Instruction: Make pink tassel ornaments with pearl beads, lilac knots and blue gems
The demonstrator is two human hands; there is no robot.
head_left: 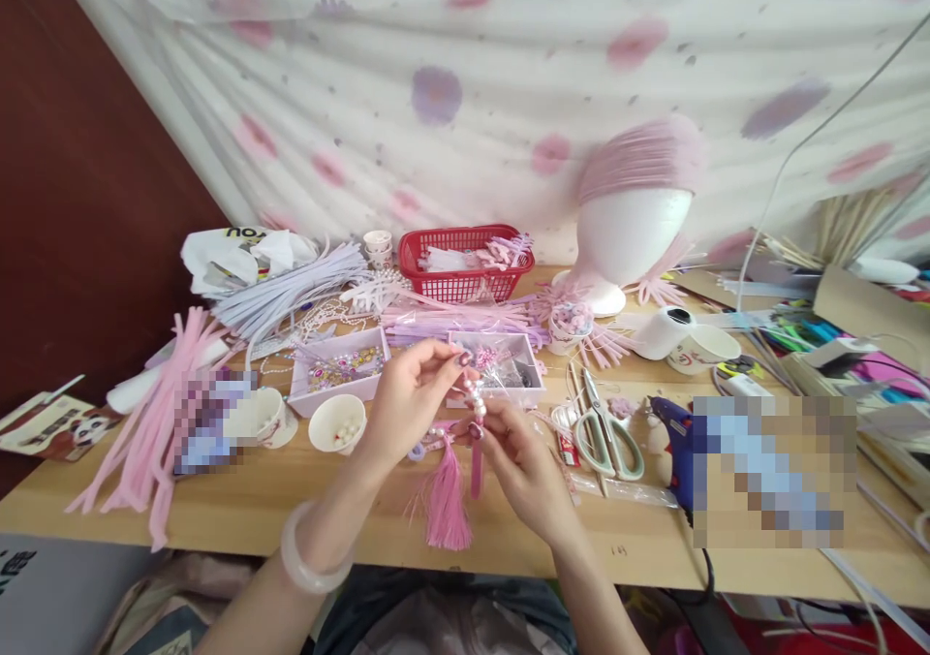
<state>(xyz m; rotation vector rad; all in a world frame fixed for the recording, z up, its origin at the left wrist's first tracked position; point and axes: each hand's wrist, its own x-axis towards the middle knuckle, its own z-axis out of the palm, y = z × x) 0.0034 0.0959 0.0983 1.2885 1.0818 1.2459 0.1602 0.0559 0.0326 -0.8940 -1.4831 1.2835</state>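
Between my two hands runs a short string of pearl beads, held above the table's front part. My left hand is closed, thumb and fingertips pinching its upper end. Lower down, my right hand grips the other end between thumb and fingers. A narrow dark pink strip hangs below the right fingertips. Just under the hands is a pink tassel with small beads near its top; whether it joins the held string I cannot tell. My fingers partly hide the string's ends.
White boxes of beads and a paper cup stand beyond my left arm. Scissors and a blue glue gun lie to the right. Behind are a red basket and a foam head. Pink fuzzy stems lie left.
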